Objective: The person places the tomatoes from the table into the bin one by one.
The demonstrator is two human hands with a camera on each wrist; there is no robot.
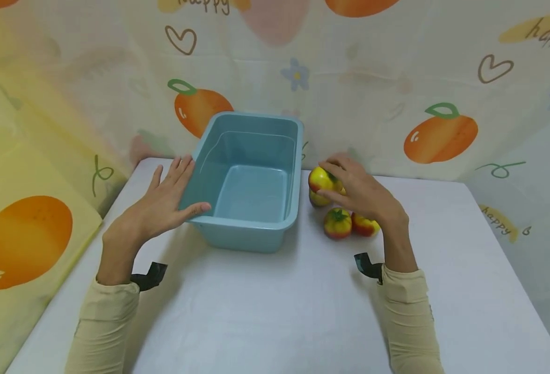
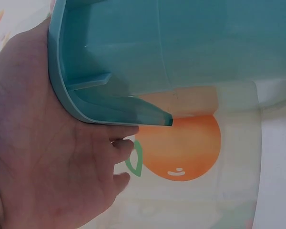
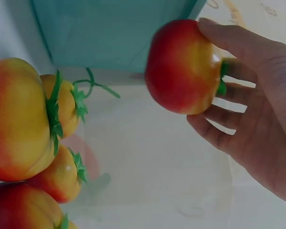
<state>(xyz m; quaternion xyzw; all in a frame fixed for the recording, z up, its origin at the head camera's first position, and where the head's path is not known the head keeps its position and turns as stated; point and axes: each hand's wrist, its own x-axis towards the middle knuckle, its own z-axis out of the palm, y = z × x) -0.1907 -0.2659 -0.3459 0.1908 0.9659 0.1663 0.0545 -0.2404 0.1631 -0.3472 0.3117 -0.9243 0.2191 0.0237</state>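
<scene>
White counter (image 1: 256, 311) stands before a cloth backdrop (image 1: 359, 67) printed with oranges, hearts and lettering. One red-and-yellow fruit (image 1: 320, 179) is located right of centre in the head view. Right hand (image 1: 359, 189): fingers partly closed, gripping this fruit between thumb and fingertips; its green calyx faces the palm. Remaining fruits (image 1: 338, 223) are grouped on the counter just below the held unit in the head view; the right wrist view shows a gap between them and it. Light-blue basin (image 1: 242, 224) stands upright at upper centre, left of the fruits. Left hand (image 1: 165, 200): fingers extended, touching the basin's left side, thumb over the near-left rim corner. Beige sleeves (image 1: 102, 322) enter at lower left and lower right.
</scene>
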